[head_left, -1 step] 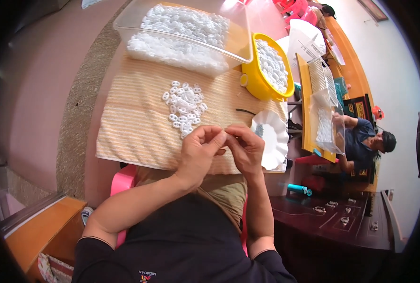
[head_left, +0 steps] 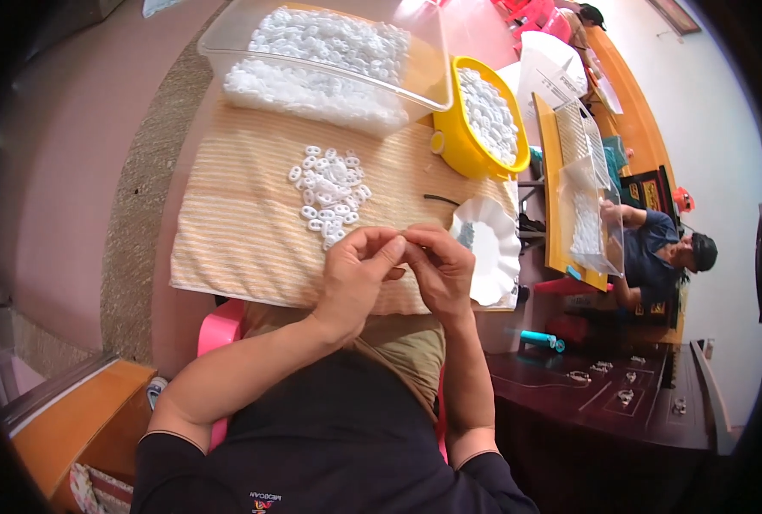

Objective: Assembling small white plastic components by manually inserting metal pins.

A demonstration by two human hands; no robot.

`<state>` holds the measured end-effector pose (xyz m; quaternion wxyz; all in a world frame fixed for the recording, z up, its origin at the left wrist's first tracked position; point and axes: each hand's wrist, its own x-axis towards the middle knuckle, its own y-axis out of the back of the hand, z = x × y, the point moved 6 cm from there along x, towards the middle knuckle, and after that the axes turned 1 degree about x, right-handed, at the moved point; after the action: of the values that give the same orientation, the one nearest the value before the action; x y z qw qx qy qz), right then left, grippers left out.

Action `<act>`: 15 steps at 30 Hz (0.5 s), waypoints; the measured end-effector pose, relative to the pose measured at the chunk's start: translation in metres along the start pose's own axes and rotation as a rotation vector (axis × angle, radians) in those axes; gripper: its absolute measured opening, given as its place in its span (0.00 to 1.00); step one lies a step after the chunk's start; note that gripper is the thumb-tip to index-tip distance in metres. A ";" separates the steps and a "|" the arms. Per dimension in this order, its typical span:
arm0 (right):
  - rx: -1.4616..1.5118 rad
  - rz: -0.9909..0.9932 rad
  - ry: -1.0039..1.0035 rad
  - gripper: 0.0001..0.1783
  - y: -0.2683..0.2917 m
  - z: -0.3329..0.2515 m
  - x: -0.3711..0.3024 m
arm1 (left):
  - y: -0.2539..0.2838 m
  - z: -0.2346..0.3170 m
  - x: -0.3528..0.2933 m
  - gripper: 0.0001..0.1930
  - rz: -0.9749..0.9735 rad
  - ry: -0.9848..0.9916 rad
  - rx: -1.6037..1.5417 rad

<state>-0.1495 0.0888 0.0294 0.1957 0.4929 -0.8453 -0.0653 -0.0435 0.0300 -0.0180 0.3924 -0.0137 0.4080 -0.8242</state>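
Note:
Over the near edge of a striped orange-and-white cloth (head_left: pixel 235 223), my left hand (head_left: pixel 355 272) and my right hand (head_left: pixel 438 270) meet at the fingertips. Thumbs and forefingers of both are pinched together; whatever they hold is hidden or too small to make out. Just beyond my left hand lies a loose pile of small white oval plastic pieces with two holes (head_left: pixel 331 190). Close to my right hand, a white scalloped dish (head_left: pixel 496 265) holds a little heap of tiny grey-blue parts (head_left: pixel 466 234). A thin black stick-like item (head_left: pixel 441 199) lies beside the dish.
At the far side stands a clear plastic bin (head_left: pixel 436 94) full of white pieces. Right of it, a yellow tub (head_left: pixel 458 141) holds more. Another person (head_left: pixel 655 244) works at a clear box on the right. A dark table (head_left: pixel 586 411) bears small metal parts and a teal cylinder (head_left: pixel 542 341).

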 end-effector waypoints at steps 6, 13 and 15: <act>-0.028 -0.026 0.053 0.08 0.003 -0.006 -0.007 | 0.000 -0.003 0.001 0.04 -0.028 0.060 -0.028; 0.109 -0.007 -0.120 0.09 0.010 0.010 -0.021 | -0.002 -0.001 0.002 0.05 -0.057 0.036 0.077; 0.089 -0.011 -0.125 0.08 0.012 0.007 -0.022 | -0.001 -0.003 0.005 0.04 -0.065 -0.010 0.074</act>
<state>-0.1523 0.1134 0.0203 0.1198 0.5007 -0.8552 -0.0594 -0.0482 0.0294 -0.0212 0.3678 -0.0166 0.3747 -0.8509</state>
